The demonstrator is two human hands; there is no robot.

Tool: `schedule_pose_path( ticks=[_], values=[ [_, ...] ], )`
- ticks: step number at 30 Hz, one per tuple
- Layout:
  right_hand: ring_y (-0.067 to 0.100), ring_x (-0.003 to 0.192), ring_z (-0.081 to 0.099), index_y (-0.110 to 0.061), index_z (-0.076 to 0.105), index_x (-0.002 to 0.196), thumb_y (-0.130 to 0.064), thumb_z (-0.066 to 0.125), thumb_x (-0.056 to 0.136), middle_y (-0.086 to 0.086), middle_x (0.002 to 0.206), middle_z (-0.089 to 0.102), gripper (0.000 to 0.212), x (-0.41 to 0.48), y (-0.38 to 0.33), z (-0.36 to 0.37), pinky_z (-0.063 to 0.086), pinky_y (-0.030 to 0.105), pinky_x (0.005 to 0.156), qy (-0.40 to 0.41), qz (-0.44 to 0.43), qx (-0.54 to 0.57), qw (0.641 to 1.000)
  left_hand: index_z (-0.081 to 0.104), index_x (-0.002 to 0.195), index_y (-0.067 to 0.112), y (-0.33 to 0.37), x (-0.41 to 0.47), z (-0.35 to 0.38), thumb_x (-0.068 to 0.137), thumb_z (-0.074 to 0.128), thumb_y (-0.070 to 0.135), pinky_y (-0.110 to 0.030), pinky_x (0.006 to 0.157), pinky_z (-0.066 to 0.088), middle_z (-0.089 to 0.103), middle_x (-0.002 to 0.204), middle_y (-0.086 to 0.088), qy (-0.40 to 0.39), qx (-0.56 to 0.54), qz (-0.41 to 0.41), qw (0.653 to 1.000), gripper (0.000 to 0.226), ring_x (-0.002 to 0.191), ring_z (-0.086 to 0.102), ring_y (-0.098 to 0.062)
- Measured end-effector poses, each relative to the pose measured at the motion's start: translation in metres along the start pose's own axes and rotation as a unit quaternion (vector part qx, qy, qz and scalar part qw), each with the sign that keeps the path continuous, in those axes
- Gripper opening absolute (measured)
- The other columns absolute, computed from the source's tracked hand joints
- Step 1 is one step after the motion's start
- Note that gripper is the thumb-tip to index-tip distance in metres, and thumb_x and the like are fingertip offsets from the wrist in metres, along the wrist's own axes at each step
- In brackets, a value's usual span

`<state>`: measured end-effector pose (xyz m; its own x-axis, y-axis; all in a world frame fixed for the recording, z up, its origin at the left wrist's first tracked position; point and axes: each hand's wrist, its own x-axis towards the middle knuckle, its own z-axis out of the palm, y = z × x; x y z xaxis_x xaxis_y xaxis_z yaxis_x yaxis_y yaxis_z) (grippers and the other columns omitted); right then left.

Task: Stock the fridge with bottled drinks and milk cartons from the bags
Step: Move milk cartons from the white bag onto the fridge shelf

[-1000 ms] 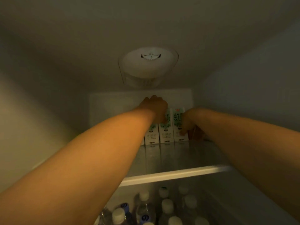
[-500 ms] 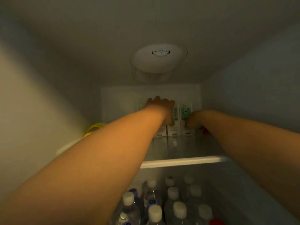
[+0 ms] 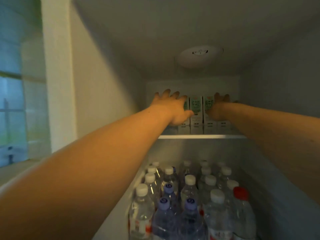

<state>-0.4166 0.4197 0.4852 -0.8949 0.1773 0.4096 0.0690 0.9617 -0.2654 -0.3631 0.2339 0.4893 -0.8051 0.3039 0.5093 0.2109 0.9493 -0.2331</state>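
Both hands have loosened off since a second ago: left hand now shows spread, empty fingers, right hand looks open against the milk cartons, probably just squaring the row on the top shelf. Water bottles crowd the shelf below, window off left.

A dim, soft-focus view with muted colours. Pale blue daylight enters through a window at far left, while warm light tints the two bare forearms orange. The fridge interior lies in grey shadow, its round ceiling lamp unlit. Wide-angle distortion bends straight edges near the frame borders. Fine detail is smeared throughout.
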Motion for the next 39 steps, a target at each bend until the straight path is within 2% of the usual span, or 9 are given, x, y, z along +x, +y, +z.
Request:
schedule_pose_path(
  ticks=[4, 8, 15, 18, 20, 26, 32, 39],
  values=[
    [0.04, 0.148, -0.007, -0.026, -0.008, 0.155, -0.06, 0.04, 0.095, 0.01, 0.162, -0.011, 0.084, -0.043, -0.019, -0.015, 0.005, 0.057, 0.119, 0.012, -0.052, -0.036, 0.998, 0.008, 0.158, 0.031, -0.015, -0.041, -0.017, 0.096, 0.029, 0.067, -0.056, 0.121, 0.005, 0.0, 0.166, 0.001, -0.016, -0.015, -0.028, 0.999, 0.074, 0.152, -0.004, -0.03],
    [0.033, 0.149, -0.005, -0.038, -0.003, 0.154, -0.068, 0.034, 0.093, -0.001, 0.164, -0.003, 0.078, -0.095, -0.031, -0.03, 0.004, 0.059, 0.115, 0.059, -0.108, -0.081, 0.989, 0.01, 0.158, 0.029, -0.022, -0.08, -0.034, 0.096, 0.029, 0.066, -0.054, 0.121, 0.006, 0.005, 0.166, -0.002, -0.008, 0.008, -0.045, 0.999, 0.074, 0.152, -0.001, -0.031],
    [0.031, 0.144, 0.019, -0.032, 0.018, 0.153, -0.058, 0.035, 0.096, 0.002, 0.157, 0.026, 0.065, -0.197, -0.038, -0.029, 0.016, 0.058, 0.113, 0.114, -0.179, -0.06, 0.975, 0.013, 0.157, 0.028, -0.021, -0.16, -0.049, 0.097, 0.027, 0.062, -0.055, 0.12, 0.0, 0.006, 0.166, -0.003, 0.024, 0.067, -0.015, 0.997, 0.07, 0.152, -0.003, -0.031],
    [0.033, 0.131, 0.039, -0.023, 0.041, 0.14, -0.046, 0.043, 0.094, 0.007, 0.14, 0.047, 0.052, -0.249, -0.034, -0.024, 0.029, 0.053, 0.105, 0.177, -0.208, -0.036, 0.961, 0.017, 0.156, 0.028, -0.017, -0.203, -0.048, 0.098, 0.029, 0.059, -0.055, 0.119, 0.0, 0.01, 0.165, -0.004, 0.042, 0.058, 0.003, 0.997, 0.067, 0.151, -0.001, -0.03],
    [0.034, 0.119, 0.047, -0.019, 0.049, 0.131, -0.037, 0.047, 0.092, 0.008, 0.127, 0.054, 0.043, -0.28, -0.03, -0.021, 0.035, 0.05, 0.097, 0.207, -0.226, -0.038, 0.951, 0.025, 0.152, 0.027, -0.013, -0.236, -0.044, 0.097, 0.031, 0.056, -0.056, 0.119, 0.006, 0.019, 0.162, -0.005, 0.066, 0.042, 0.01, 0.997, 0.063, 0.149, 0.009, -0.03],
    [0.031, 0.11, 0.051, -0.019, 0.053, 0.126, -0.029, 0.051, 0.091, 0.006, 0.121, 0.057, 0.037, -0.365, -0.016, 0.007, 0.036, 0.044, 0.09, 0.171, -0.258, -0.008, 0.951, 0.039, 0.144, 0.024, -0.002, -0.333, -0.021, 0.098, 0.037, 0.05, -0.047, 0.113, 0.025, 0.04, 0.151, -0.001, 0.079, -0.044, 0.005, 0.996, 0.053, 0.14, 0.03, -0.024],
    [0.03, 0.102, 0.056, -0.022, 0.058, 0.118, -0.025, 0.059, 0.086, 0.001, 0.113, 0.063, 0.032, -0.452, 0.01, 0.054, 0.038, 0.041, 0.084, 0.138, -0.26, 0.056, 0.954, 0.045, 0.138, 0.027, 0.021, -0.426, 0.005, 0.096, 0.043, 0.049, -0.044, 0.108, 0.031, 0.049, 0.141, 0.003, 0.06, -0.133, 0.0, 0.989, 0.047, 0.132, 0.038, -0.02],
    [0.026, 0.113, 0.052, -0.024, 0.056, 0.127, -0.027, 0.058, 0.086, 0.0, 0.122, 0.06, 0.041, -0.57, 0.061, 0.095, 0.037, 0.042, 0.093, 0.028, -0.216, 0.133, 0.967, 0.051, 0.133, 0.027, 0.088, -0.555, 0.054, 0.091, 0.034, 0.057, -0.042, 0.105, 0.034, 0.053, 0.136, 0.004, -0.001, -0.199, -0.048, 0.979, 0.055, 0.129, 0.041, -0.019]
  ],
)
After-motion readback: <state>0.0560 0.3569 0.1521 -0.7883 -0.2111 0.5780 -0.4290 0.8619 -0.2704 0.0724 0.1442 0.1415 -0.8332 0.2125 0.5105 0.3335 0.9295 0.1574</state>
